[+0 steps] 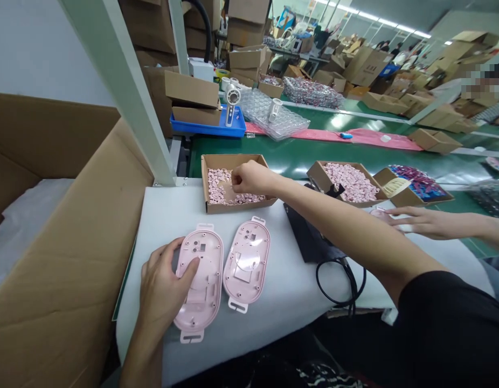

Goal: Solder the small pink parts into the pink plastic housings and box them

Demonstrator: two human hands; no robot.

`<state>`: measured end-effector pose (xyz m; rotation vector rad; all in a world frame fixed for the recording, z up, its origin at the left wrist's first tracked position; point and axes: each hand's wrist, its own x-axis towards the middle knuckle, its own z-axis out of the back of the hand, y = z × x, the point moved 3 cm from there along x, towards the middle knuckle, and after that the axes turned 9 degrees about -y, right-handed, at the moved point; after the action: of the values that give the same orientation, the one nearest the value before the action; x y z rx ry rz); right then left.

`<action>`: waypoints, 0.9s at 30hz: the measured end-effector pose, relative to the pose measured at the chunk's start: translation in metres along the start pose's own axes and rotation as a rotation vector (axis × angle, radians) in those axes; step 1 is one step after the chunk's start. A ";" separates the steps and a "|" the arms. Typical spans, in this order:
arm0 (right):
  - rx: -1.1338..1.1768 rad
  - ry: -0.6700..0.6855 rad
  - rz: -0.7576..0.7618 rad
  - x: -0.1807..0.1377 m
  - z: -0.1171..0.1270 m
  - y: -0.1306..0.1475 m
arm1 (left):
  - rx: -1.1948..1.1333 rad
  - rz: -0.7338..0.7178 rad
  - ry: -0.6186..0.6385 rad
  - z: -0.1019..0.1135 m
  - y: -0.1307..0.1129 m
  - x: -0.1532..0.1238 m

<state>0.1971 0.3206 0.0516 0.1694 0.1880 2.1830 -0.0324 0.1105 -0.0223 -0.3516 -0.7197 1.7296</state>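
Note:
My left hand (164, 283) grips the left edge of a pink oval plastic housing (205, 291), thumb on its inner face. The housing lies on the white-covered table, open side up, with slotted tabs at both ends. A second pink housing (255, 269) of the same shape rests just to its right. My right hand (253, 179) reaches into a shallow cardboard box (238, 207) of small pink parts (217, 186). Its fingers are curled and pinched together over the parts. Whatever they hold, if anything, is hidden.
A black device (310, 231) with a coiled cable (342, 293) lies under my right forearm. Boxes of pink parts (350, 183) and colored wires (419, 180) stand right. A co-worker's hand (425, 222) touches a pink piece there. A large carton (71, 226) flanks the left; behind runs a green conveyor (285, 156).

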 end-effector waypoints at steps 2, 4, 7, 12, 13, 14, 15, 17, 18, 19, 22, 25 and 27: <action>0.014 -0.009 -0.019 0.001 0.007 -0.001 | -0.001 0.006 0.003 0.000 0.001 -0.002; 0.025 0.005 -0.019 0.004 0.012 -0.002 | 0.002 -0.003 -0.008 0.000 0.000 -0.003; 0.006 0.077 0.003 0.009 0.011 -0.002 | 0.006 -0.043 -0.022 0.000 -0.001 -0.002; -0.013 0.103 0.006 0.027 -0.012 0.005 | 0.009 -0.103 -0.027 0.000 -0.003 -0.001; -0.015 0.080 -0.003 0.032 -0.017 0.006 | 0.010 -0.112 -0.030 0.000 -0.003 -0.001; -0.017 0.063 -0.011 0.036 -0.022 0.007 | 0.011 -0.118 -0.033 0.000 -0.003 -0.001; -0.017 0.055 -0.016 0.040 -0.025 0.007 | 0.012 -0.125 -0.037 0.001 -0.003 -0.001; -0.013 0.040 -0.017 0.043 -0.026 0.007 | 0.009 -0.134 -0.046 0.001 -0.002 -0.002; -0.007 0.024 -0.012 0.042 -0.023 0.009 | 0.006 -0.135 -0.047 0.001 -0.002 -0.002; 0.003 0.002 -0.004 0.038 -0.017 0.012 | 0.001 -0.132 -0.044 0.001 -0.002 -0.003; 0.080 -0.113 0.068 0.011 0.006 0.034 | -0.016 -0.127 -0.028 0.001 -0.001 -0.005; 0.281 -0.299 0.295 -0.033 0.019 0.073 | -0.021 -0.146 -0.033 0.001 -0.002 -0.006; 0.331 -0.364 0.463 -0.063 0.011 0.098 | -0.023 -0.162 -0.043 0.001 -0.001 -0.007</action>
<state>0.1576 0.2133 0.0785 0.8636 0.3269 2.5123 -0.0300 0.1038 -0.0215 -0.2647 -0.7788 1.5805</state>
